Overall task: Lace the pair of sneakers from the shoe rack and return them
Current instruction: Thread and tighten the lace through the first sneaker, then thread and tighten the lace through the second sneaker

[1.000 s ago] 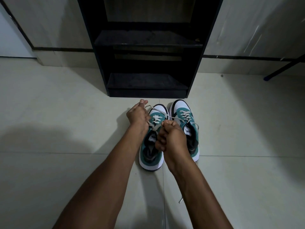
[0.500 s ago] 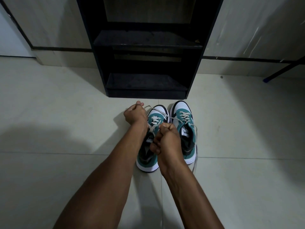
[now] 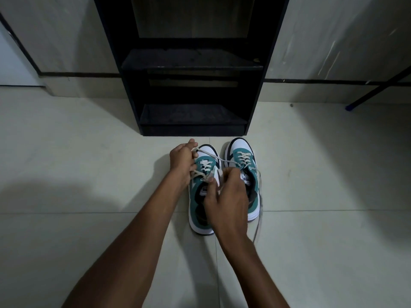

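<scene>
Two teal, white and black sneakers stand side by side on the tiled floor, toes toward the rack. My left hand (image 3: 181, 162) rests on the left sneaker (image 3: 196, 210) near its toe and pinches one end of its cream shoelace (image 3: 209, 154). My right hand (image 3: 226, 196) hovers over the same sneaker's tongue, fingers pinched on the other lace end at the upper eyelets. The right sneaker (image 3: 243, 156) is partly hidden behind my right hand; its lace runs through the eyelets and a loose end trails on the floor.
A black shoe rack (image 3: 193, 63) with bare shelves stands just beyond the sneakers against the wall. A dark slanted rod with a blue tip (image 3: 360, 100) leans at the far right. Pale floor tiles lie on both sides.
My right hand has loosened from a fist into a finger pinch and moved slightly right and forward. My left hand stays at the toe, holding its lace end.
</scene>
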